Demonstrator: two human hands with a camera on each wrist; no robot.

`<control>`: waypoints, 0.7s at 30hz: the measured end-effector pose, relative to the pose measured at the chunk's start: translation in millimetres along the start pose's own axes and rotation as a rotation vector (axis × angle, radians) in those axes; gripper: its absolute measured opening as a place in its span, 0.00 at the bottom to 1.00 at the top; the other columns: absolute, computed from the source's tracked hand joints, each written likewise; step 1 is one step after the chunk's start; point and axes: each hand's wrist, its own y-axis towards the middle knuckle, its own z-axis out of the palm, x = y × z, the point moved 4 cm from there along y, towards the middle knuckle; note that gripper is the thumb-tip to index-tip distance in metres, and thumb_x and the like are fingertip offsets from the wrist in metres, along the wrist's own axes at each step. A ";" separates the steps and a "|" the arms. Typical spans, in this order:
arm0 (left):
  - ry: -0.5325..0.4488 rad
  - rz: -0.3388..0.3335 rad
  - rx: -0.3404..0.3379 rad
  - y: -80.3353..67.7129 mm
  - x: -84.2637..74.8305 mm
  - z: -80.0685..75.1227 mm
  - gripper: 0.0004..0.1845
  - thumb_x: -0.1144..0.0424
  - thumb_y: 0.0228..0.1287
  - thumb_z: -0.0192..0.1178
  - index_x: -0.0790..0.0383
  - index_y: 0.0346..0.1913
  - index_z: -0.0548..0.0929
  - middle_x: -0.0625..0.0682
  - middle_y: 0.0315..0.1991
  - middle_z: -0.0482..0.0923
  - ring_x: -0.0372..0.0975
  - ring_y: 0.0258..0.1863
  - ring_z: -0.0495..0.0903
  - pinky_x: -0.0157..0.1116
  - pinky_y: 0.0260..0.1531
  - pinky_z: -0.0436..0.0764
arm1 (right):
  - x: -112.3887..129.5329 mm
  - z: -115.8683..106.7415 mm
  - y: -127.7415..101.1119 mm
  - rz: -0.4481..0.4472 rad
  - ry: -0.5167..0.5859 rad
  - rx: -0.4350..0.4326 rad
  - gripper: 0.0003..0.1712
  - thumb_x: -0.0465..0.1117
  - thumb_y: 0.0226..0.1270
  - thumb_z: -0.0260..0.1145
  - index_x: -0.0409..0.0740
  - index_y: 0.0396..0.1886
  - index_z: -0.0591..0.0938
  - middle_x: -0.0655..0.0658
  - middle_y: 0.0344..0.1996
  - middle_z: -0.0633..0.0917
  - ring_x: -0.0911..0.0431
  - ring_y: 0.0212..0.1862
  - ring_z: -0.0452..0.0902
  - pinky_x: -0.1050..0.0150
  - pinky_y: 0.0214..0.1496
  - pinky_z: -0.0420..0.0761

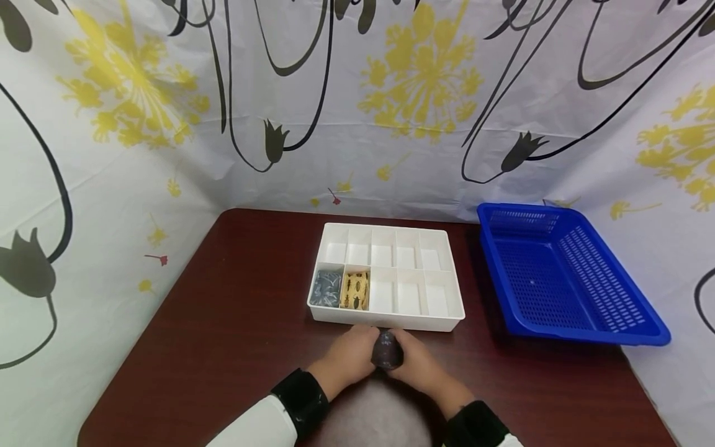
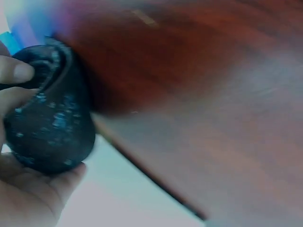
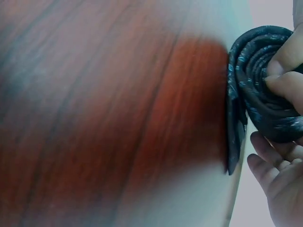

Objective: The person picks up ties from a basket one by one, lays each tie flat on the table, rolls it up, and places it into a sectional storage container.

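A dark, speckled necktie (image 1: 387,351), wound into a roll, is held between both hands just in front of the white organizer. My left hand (image 1: 349,360) grips it from the left, and my right hand (image 1: 421,366) from the right. In the left wrist view, fingertips press into the open end of the roll (image 2: 52,132), with another finger beneath. Spiral layers of the roll (image 3: 262,106) show in the right wrist view, where a loose flat end hangs along its side and the right hand (image 3: 284,182) pinches the coil's centre.
The white organizer (image 1: 385,320) has ten compartments; its front left ones hold a grey patterned roll (image 1: 326,288) and a yellow beetle-print roll (image 1: 355,290). At the right lies a blue perforated basket (image 1: 586,335). All stand on a dark red-brown table (image 1: 223,323) before a floral curtain (image 1: 335,105).
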 end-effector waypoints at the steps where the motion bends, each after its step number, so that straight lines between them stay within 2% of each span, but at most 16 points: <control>1: 0.050 -0.023 0.018 -0.1 -3.0 -0.8 0.15 0.65 0.46 0.69 0.58 0.39 0.79 0.49 0.36 0.78 0.40 0.40 0.77 0.37 0.40 0.80 | 1.3 -0.5 0.1 0.001 0.002 0.005 0.38 0.29 0.36 0.77 0.34 0.54 0.76 0.41 0.49 0.82 0.48 0.53 0.77 0.48 0.56 0.75; 4: 0.164 -0.066 0.046 0.1 -12.6 -3.5 0.15 0.63 0.49 0.69 0.61 0.41 0.79 0.52 0.36 0.78 0.42 0.40 0.77 0.38 0.37 0.80 | 5.0 -1.9 -0.1 0.010 0.019 0.023 0.37 0.30 0.38 0.77 0.35 0.54 0.75 0.41 0.49 0.82 0.49 0.52 0.77 0.49 0.57 0.75; 8: 0.294 -0.088 0.066 1.2 -23.6 -6.3 0.15 0.60 0.54 0.67 0.64 0.42 0.80 0.55 0.36 0.78 0.43 0.40 0.77 0.37 0.37 0.80 | 8.1 -3.1 -0.7 0.019 0.025 0.047 0.36 0.32 0.41 0.77 0.37 0.54 0.74 0.43 0.48 0.81 0.50 0.52 0.77 0.49 0.57 0.75; 15: 0.459 -0.119 0.118 4.6 -34.7 -5.1 0.19 0.56 0.53 0.69 0.63 0.45 0.82 0.54 0.38 0.79 0.41 0.40 0.77 0.34 0.38 0.79 | 9.4 -3.1 -1.4 -0.024 -0.038 0.039 0.37 0.33 0.40 0.78 0.36 0.55 0.75 0.42 0.50 0.81 0.48 0.54 0.76 0.49 0.58 0.74; 18: 0.469 -0.121 0.132 6.4 -36.2 -4.3 0.20 0.55 0.53 0.69 0.63 0.46 0.81 0.54 0.39 0.80 0.41 0.41 0.77 0.34 0.40 0.79 | 8.7 -3.3 -2.1 -0.031 -0.048 0.034 0.37 0.33 0.39 0.78 0.36 0.55 0.76 0.42 0.50 0.81 0.49 0.53 0.76 0.50 0.58 0.74; 21: 0.367 -0.110 0.141 7.2 -30.7 -3.7 0.21 0.56 0.51 0.70 0.62 0.47 0.80 0.53 0.41 0.79 0.42 0.44 0.77 0.35 0.43 0.78 | 8.0 -3.9 -1.7 -0.028 -0.048 0.032 0.36 0.30 0.38 0.77 0.35 0.53 0.76 0.42 0.49 0.81 0.50 0.52 0.76 0.50 0.57 0.75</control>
